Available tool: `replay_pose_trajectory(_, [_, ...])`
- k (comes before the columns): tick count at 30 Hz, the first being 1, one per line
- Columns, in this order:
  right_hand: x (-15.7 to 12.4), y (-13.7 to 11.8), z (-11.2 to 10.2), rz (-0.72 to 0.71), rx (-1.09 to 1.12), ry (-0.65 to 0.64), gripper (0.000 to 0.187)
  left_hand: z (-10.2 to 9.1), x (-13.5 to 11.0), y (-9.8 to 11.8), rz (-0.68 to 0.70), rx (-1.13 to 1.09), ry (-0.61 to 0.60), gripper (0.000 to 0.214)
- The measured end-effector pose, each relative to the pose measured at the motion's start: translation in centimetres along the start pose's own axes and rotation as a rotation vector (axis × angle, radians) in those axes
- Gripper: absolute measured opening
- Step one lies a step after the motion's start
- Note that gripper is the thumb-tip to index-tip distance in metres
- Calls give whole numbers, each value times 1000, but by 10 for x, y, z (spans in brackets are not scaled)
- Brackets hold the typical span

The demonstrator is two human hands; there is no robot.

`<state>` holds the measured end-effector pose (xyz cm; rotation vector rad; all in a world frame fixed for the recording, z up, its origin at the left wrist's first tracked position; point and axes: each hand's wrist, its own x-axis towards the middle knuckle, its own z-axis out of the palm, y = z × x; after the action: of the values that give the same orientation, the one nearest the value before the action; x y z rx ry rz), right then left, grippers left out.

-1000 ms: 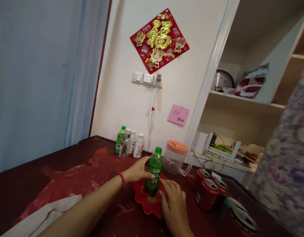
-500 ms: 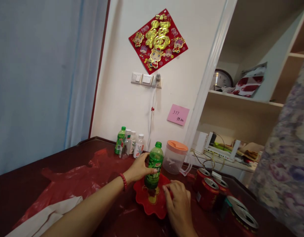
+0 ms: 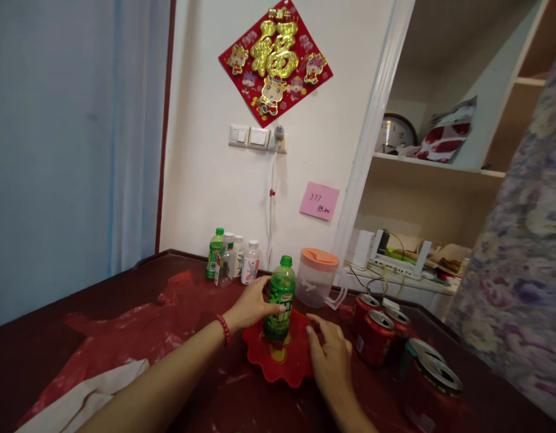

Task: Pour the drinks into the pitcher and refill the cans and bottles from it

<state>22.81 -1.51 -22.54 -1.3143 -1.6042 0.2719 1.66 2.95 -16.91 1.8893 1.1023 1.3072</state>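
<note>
My left hand (image 3: 250, 307) is wrapped round a green plastic bottle (image 3: 279, 307) with a green cap, which stands upright on a red scalloped plate (image 3: 278, 359). My left wrist carries a red bead bracelet (image 3: 223, 329). Fingers of my right hand (image 3: 330, 356) rest on the plate's right rim, curled over it. The plate lies on a dark red table (image 3: 178, 391).
Several small bottles (image 3: 232, 258) stand by the wall. A clear jug with an orange lid (image 3: 317, 278) is behind the plate. Red cans (image 3: 379, 337) stand to the right. A red plastic bag (image 3: 137, 331) and white cloth (image 3: 86, 400) lie left. A floral fabric (image 3: 525, 252) hangs at the right.
The bottle has shifted towards the far side of the plate with my left hand. My right hand has moved from the bottle's base out to the plate's right rim.
</note>
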Motion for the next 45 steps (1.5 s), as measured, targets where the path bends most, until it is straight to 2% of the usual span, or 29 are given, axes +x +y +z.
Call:
replay_pose_trajectory(4, [5, 8, 0, 124, 50, 33, 45, 2, -1, -5, -8, 12, -51, 66])
replay_pose_trajectory(9, [9, 22, 4, 214, 126, 68, 49, 4, -1, -13, 9, -60, -125, 63])
replay_pose_trajectory(16, [11, 42, 18, 237, 204, 61, 50, 3, 2, -22, 43, -147, -223, 74])
replay_pose_trajectory(23, [6, 50, 32, 225, 251, 52, 49, -2, 1, -22, -36, -205, -340, 72])
replay_pose_trajectory(31, [5, 55, 38, 197, 271, 61, 44, 4, -5, -21, -52, -306, -337, 82])
replay_pose_trajectory(38, [3, 51, 37, 166, 250, 65, 38, 8, -8, -31, -43, -167, -254, 75])
replay_pose_trajectory(45, [3, 41, 29, 154, 147, 43, 40, 11, -8, -33, -46, -288, -322, 74])
